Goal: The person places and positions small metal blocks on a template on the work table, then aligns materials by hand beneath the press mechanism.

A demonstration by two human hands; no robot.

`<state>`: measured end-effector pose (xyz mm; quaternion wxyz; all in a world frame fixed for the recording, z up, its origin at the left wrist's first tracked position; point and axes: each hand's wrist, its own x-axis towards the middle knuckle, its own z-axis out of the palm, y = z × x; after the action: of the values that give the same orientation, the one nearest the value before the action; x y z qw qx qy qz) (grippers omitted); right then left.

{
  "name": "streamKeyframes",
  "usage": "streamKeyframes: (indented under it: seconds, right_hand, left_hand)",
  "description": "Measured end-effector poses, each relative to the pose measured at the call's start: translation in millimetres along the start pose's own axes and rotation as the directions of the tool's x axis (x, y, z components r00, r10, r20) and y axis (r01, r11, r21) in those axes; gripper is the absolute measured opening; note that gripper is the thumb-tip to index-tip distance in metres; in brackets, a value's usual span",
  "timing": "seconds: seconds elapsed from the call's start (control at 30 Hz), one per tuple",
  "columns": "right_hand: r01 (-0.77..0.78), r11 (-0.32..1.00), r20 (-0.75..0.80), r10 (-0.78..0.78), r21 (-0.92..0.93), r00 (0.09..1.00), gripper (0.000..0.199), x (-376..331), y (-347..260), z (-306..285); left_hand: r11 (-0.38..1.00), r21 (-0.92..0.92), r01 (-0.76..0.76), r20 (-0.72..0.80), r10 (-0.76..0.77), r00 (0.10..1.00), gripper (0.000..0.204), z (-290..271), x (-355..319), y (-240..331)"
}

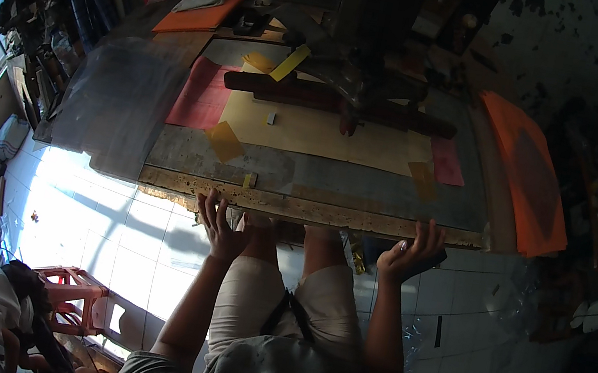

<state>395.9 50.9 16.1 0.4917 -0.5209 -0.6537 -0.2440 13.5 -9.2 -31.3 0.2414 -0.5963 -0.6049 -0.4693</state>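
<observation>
Workbench (311,209): front edge ran across the frame's centre.
Left hand (219,227): fingers spread wide, holding nothing, touched the edge at lower centre-left.
Right hand (411,254): curled loosely, empty, at the edge, centre-right.
Tan sheet (323,134): lay mid-bench, above both hands.

Orange sheet (534,178), pink paper (202,95), red stool (71,295)

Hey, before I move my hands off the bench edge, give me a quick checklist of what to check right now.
1. Left hand empty, fingers spread at the bench edge: ok.
2. Right hand free: cannot tell, something dark sits behind it.
3. Tan sheet lying flat: ok.
4. Yellow tape pieces hold its corners: ok.
5. Dark bar across the sheet's far side: ok.
</observation>
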Motion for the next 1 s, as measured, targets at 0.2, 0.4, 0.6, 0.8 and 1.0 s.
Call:
streamKeyframes:
  seconds: [0.2, 0.4, 0.6, 0.8, 1.0]
  right_hand:
    - [-0.007, 1.000, 0.004, 0.007, -0.002, 1.000, 0.054, 0.6, -2.3, -1.1]
    - [-0.025, 1.000, 0.005, 0.025, 0.017, 1.000, 0.056, 0.1, -2.4, -0.9]
    - [-0.019, 1.000, -0.020, 0.019, -0.015, 1.000, 0.056, -0.8, -2.1, -1.5]
    - [-0.014, 1.000, -0.037, 0.013, -0.007, 0.999, 0.057, -0.1, -1.0, 1.9]
    - [0.003, 1.000, -0.018, -0.003, -0.008, 1.000, 0.052, 3.0, -2.3, -2.2]
  left_hand:
    - [1.000, -0.006, -0.022, -0.001, 0.022, 1.000, 0.084, 0.8, -0.6, -1.3]
    - [1.000, 0.008, -0.030, -0.004, 0.030, 1.000, 0.085, 1.9, -2.9, -2.6]
    - [0.999, 0.014, -0.030, 0.005, 0.030, 1.000, 0.085, 1.6, -5.5, -4.1]
    - [0.999, 0.018, -0.032, -0.012, 0.032, 0.999, 0.086, 4.3, -5.8, -3.7]
    - [0.999, -0.001, -0.035, -0.016, 0.035, 0.999, 0.088, 6.7, -1.6, -2.1]
